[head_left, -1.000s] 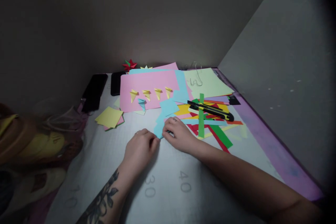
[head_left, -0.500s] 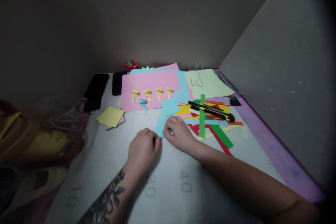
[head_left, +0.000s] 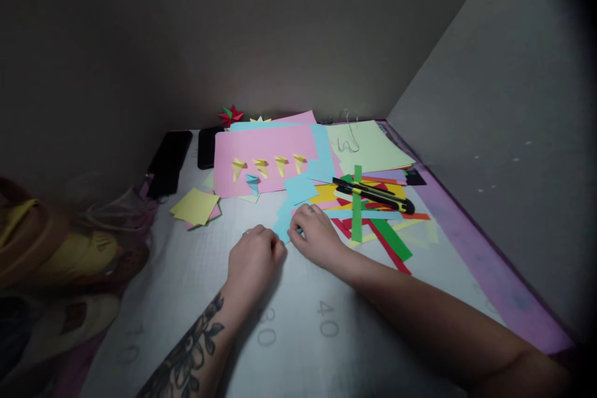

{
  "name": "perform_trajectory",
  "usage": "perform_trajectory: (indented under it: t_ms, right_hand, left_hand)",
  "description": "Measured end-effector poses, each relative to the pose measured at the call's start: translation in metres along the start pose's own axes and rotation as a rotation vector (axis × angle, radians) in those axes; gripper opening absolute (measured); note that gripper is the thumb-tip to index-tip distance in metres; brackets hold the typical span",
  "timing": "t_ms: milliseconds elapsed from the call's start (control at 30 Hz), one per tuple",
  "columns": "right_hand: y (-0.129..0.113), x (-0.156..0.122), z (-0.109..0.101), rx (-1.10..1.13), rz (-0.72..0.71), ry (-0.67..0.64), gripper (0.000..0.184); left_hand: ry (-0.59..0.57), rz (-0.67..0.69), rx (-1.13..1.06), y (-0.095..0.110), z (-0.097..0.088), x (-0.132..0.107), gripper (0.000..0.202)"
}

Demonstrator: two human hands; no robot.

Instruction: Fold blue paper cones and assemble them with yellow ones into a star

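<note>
Paper is being folded at the near middle of a pale grey gridded cutting mat (head_left: 303, 323). A light blue paper strip (head_left: 283, 222) lies there, its far part running up towards the coloured sheets and its near end gathered between the two hands. That end is pinched by the curled fingers of the left hand (head_left: 254, 258), though the fingertips themselves are hidden behind the knuckles. From the other side it is pressed and gripped by the thumb and forefinger of the right hand (head_left: 317, 233).

Finished pieces are laid out on a large pink paper sheet (head_left: 270, 146) farther back: four small yellow folded points (head_left: 268, 166) are set in a row, and one small blue folded point (head_left: 252, 183) is placed just below them. From this it is judged that the yellow set is done and the blue set has only been started, the second blue piece being no more than a first crease.

Much paper is left unfolded. A loose pile of red, green and yellow strips (head_left: 373, 224) is spread to the right, with a black and yellow utility knife (head_left: 373, 194) resting across it. A stack of small yellow square papers (head_left: 194, 206) is seen to the left, near two black phones (head_left: 168, 161).
</note>
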State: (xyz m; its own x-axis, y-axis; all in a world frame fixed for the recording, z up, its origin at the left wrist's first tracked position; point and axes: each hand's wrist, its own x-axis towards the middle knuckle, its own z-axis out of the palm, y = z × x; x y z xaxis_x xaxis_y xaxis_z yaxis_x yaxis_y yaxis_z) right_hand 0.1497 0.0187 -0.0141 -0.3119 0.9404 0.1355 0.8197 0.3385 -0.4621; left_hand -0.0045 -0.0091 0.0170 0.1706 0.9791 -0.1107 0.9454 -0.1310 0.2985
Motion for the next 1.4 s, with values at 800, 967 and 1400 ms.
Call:
perform_trajectory:
  t_ms: [800, 967, 1400]
  right_hand:
    - [0.006, -0.027, -0.003, -0.069, -0.549, 0.14, 0.029]
    - [0.013, -0.024, -0.001, 0.004, -0.573, 0.037, 0.034]
    - [0.01, -0.018, -0.01, 0.045, -0.416, -0.287, 0.037]
  left_hand:
    - [0.02, 0.004, -0.163, -0.022, -0.007, 0.001, 0.016]
    - [-0.009, -0.197, -0.758, -0.035, -0.006, 0.008, 0.03]
    - [-0.04, 0.004, -0.468, -0.048, -0.016, 0.007, 0.015]
